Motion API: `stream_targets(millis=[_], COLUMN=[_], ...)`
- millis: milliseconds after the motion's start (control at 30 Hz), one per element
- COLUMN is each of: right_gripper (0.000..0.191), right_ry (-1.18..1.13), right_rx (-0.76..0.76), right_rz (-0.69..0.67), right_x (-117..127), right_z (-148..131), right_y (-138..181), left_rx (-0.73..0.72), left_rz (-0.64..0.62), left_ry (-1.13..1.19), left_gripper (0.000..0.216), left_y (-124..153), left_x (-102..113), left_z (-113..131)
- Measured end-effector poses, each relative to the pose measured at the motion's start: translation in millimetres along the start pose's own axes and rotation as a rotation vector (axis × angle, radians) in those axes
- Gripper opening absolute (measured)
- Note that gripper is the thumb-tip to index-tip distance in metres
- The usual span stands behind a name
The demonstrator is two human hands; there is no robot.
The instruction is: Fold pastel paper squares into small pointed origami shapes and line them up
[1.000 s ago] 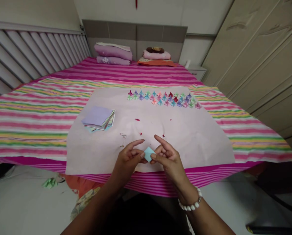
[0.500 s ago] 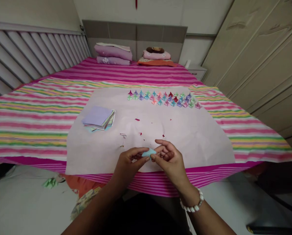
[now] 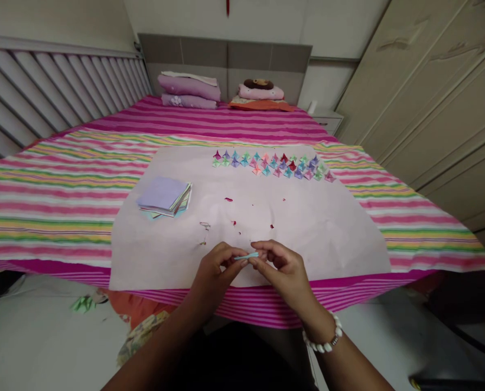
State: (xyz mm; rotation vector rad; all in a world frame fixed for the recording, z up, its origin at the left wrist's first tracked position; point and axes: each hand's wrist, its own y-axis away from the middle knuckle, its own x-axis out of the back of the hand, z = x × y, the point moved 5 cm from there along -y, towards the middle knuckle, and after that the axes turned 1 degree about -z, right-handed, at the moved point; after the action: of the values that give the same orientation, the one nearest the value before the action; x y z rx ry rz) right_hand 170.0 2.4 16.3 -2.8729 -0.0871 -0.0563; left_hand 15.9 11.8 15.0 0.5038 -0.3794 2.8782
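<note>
A small folded piece of light blue paper (image 3: 249,256) is held edge-on between my two hands, above the near edge of the white sheet (image 3: 153,260). My left hand (image 3: 217,266) pinches its left end between thumb and fingers. At its right end, my right hand (image 3: 281,266) grips it with thumb and index finger; a white beaded bracelet is on that wrist. Farther back on the sheet stand rows of small folded paper shapes (image 3: 267,164) in many colours. To the left lies a stack of square paper (image 3: 163,194), lilac on top.
Small red scraps (image 3: 228,199) and bits of thread-like debris (image 3: 204,225) are scattered on the sheet. The sheet covers part of a striped bed (image 3: 63,179). Folded bedding (image 3: 189,89) sits by the headboard, and a slatted rail (image 3: 63,87) runs along the left.
The blue paper has turned from showing its flat face to a thin edge. My right index finger has come down and in towards the paper.
</note>
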Motion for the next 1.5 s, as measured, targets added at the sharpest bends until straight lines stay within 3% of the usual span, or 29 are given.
stream_targets(millis=[133,533,633,967,1233,1333,1500], right_gripper=[0.011,0.008,0.010,0.011,0.013,0.020,0.028], right_ry=[0.142,0.197,0.227,0.221,0.172,0.096,-0.117], right_rx=[0.093,0.090,0.104,0.135,0.015,-0.058,-0.257], right_rz=[-0.068,-0.125,-0.126,-0.146,-0.152,-0.117,-0.024], right_x=[0,-4,-4,-5,-2,-1,-1], right_z=[-7,-9,-10,-14,-4,1,18], right_y=[-3,0,1,2,-3,-4,-7], left_rx=[-0.004,-0.039,0.004,0.035,0.042,0.136,0.326], left_rz=[-0.019,0.001,0.011,-0.094,-0.084,-0.091,0.001], left_ry=[-0.034,-0.055,0.027,0.081,0.106,0.180,0.403], left_gripper=[0.006,0.004,0.017,0.010,0.016,0.020,0.019], left_y=[0,0,0,-1,-1,-1,-4], left_x=[1,2,3,1,0,-1,0], left_z=[2,5,0,0,-1,-5,-23])
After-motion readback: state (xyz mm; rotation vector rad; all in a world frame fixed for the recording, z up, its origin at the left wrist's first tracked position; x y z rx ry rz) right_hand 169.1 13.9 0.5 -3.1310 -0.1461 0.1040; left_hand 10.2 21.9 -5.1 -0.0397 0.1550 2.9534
